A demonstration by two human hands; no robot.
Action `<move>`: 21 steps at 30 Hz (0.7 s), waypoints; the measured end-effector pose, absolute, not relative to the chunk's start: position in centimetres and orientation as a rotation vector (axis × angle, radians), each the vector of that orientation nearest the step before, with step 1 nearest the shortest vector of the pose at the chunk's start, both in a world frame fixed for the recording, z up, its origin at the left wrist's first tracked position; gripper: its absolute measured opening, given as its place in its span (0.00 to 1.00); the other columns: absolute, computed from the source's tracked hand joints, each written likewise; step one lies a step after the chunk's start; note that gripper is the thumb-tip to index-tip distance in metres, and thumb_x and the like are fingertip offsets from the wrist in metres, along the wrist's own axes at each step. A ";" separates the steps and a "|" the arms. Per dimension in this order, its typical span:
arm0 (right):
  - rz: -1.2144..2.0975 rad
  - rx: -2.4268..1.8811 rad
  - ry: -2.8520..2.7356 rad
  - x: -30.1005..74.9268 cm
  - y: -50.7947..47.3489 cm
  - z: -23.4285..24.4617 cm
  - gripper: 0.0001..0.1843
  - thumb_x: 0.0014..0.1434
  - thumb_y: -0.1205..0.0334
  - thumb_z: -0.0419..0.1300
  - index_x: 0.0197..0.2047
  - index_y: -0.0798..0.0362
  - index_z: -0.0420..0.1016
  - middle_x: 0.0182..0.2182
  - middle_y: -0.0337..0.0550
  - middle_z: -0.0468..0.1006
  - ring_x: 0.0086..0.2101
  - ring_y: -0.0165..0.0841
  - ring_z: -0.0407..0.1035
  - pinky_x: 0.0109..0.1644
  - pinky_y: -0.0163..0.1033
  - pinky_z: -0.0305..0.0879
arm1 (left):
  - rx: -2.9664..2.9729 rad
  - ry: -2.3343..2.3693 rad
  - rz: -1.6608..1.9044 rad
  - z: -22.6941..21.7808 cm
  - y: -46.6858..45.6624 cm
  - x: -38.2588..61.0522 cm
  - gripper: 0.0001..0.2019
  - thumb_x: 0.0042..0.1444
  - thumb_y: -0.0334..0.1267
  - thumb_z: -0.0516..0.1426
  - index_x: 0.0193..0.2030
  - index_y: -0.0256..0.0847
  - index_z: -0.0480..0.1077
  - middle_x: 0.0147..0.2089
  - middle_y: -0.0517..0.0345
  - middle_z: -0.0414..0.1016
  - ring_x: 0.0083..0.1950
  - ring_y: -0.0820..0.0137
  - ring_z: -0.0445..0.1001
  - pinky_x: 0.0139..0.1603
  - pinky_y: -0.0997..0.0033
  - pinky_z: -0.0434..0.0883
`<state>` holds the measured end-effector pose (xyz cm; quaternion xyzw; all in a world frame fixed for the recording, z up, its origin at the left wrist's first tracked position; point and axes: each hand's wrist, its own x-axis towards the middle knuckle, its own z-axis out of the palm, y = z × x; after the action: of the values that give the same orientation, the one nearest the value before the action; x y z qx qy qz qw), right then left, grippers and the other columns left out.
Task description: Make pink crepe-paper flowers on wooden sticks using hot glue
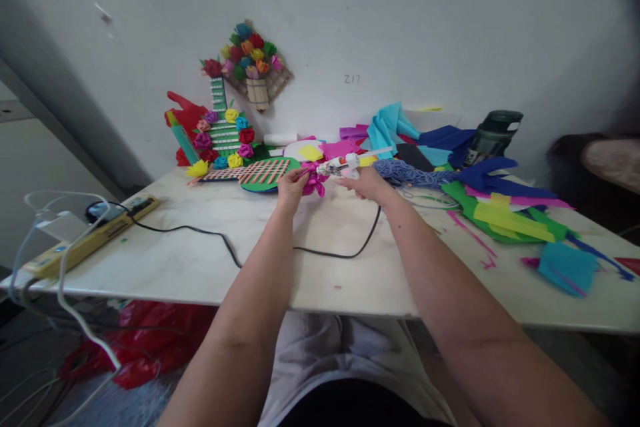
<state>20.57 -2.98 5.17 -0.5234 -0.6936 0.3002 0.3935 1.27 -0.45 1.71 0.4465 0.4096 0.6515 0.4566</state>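
Note:
My right hand grips a white hot glue gun with a glue stick poking out behind it. The gun's nozzle points left, close to a magenta paper flower. My left hand pinches that flower by its left side; whether the nozzle touches it I cannot tell. Just beyond my left hand lies a green guitar-shaped board laid with pinkish sticks. A black cord loops over the table below the gun.
A standing green guitar with paper roses is at the back left, below a wall basket of paper flowers. Crepe paper scraps, blue-grey yarn and a dark bottle lie right. A yellow power strip crosses the left end.

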 end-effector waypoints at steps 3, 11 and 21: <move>0.765 -1.316 -1.758 20.6 -2.8 5.1 0.14 0.47 0.52 0.66 0.28 0.54 0.69 0.15 0.33 0.65 0.13 0.23 0.56 0.15 0.31 0.53 | 1.104 1.002 1.612 1.6 -0.4 1.2 0.20 0.38 0.40 0.67 0.39 0.34 0.74 0.29 0.55 0.77 0.30 0.68 0.77 0.33 0.68 0.75; 0.720 -1.340 -1.777 20.6 -2.8 5.2 0.14 0.46 0.53 0.66 0.28 0.53 0.70 0.11 0.32 0.62 0.13 0.25 0.57 0.15 0.32 0.54 | 1.095 1.000 1.615 1.6 -0.3 1.2 0.19 0.37 0.38 0.67 0.38 0.34 0.74 0.29 0.55 0.77 0.30 0.68 0.77 0.33 0.69 0.75; 0.860 -1.213 -1.748 21.5 -3.2 5.3 0.16 0.47 0.52 0.65 0.26 0.54 0.66 0.15 0.34 0.67 0.12 0.22 0.56 0.15 0.30 0.52 | 1.086 0.987 1.624 1.6 -0.2 1.0 0.18 0.37 0.37 0.67 0.37 0.34 0.75 0.28 0.54 0.77 0.30 0.67 0.77 0.32 0.69 0.75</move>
<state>21.51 -3.19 5.28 -0.4819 -0.6943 0.3417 0.4110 1.05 -0.24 1.63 0.4409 0.4008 0.6592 0.4586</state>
